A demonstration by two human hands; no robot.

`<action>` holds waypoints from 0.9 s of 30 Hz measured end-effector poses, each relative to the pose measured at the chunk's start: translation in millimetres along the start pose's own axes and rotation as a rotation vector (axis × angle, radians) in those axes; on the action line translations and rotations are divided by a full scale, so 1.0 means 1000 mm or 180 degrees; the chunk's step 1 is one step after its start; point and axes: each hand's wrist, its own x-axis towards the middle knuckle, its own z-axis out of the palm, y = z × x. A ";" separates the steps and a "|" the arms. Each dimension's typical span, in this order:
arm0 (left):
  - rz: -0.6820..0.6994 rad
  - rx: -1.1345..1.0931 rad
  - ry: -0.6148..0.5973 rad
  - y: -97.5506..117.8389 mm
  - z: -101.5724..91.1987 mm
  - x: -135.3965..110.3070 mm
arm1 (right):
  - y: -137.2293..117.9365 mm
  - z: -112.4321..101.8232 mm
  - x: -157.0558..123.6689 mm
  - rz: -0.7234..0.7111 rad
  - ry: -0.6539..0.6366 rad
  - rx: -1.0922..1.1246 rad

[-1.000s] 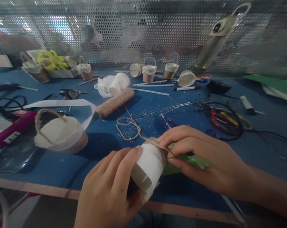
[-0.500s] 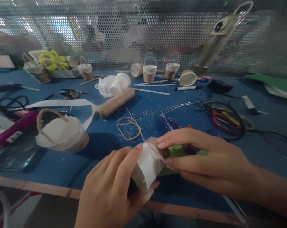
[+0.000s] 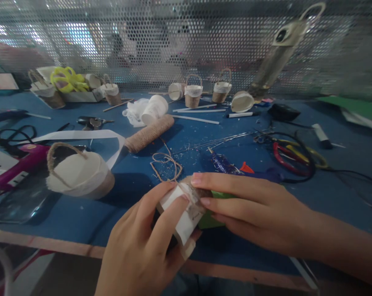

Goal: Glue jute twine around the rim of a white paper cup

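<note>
Between my two hands is a small paper cup [image 3: 177, 213], tilted on its side, white on the near part and wrapped in brown twine toward the right. My left hand [image 3: 145, 238] grips the white part, thumb below and fingers on top. The fingertips of my right hand [image 3: 253, 205] press on the twine-wrapped part; the palm side is hidden. A loose strand of twine [image 3: 169, 166] runs from the cup back toward the twine roll [image 3: 150, 133]. Under the right hand lies something flat and green [image 3: 212, 220]. A finished-looking small bucket with a twine handle [image 3: 81, 174] stands to the left.
A magenta glue gun [image 3: 19, 166] lies at the left, a blue glue gun [image 3: 223, 162] just beyond my right hand. Several small twine buckets [image 3: 193, 100] line the back before a perforated metal screen [image 3: 161, 49]. Red-handled pliers [image 3: 284, 158] and cables lie right.
The cup has turned and shifted slightly left in my hands. My right fingers have moved left along the twine, and my left index finger now bends over the white part.
</note>
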 end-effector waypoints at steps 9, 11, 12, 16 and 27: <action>0.0061 0.0068 -0.0122 -0.003 -0.001 -0.002 | -0.003 0.003 0.006 0.0264 -0.0050 -0.0132; 0.0088 0.0083 -0.0151 -0.004 -0.001 -0.003 | -0.003 0.003 0.006 0.0322 -0.0024 -0.0101; 0.0085 0.0085 -0.0137 -0.003 -0.002 -0.003 | -0.003 0.004 0.005 0.0298 -0.0011 -0.0076; 0.0006 0.0026 -0.0031 -0.001 -0.001 -0.002 | -0.001 0.006 0.003 0.0171 0.0021 0.0026; 0.0077 -0.0266 -0.0019 0.000 -0.003 -0.003 | -0.004 -0.003 0.005 0.0384 0.0305 0.0522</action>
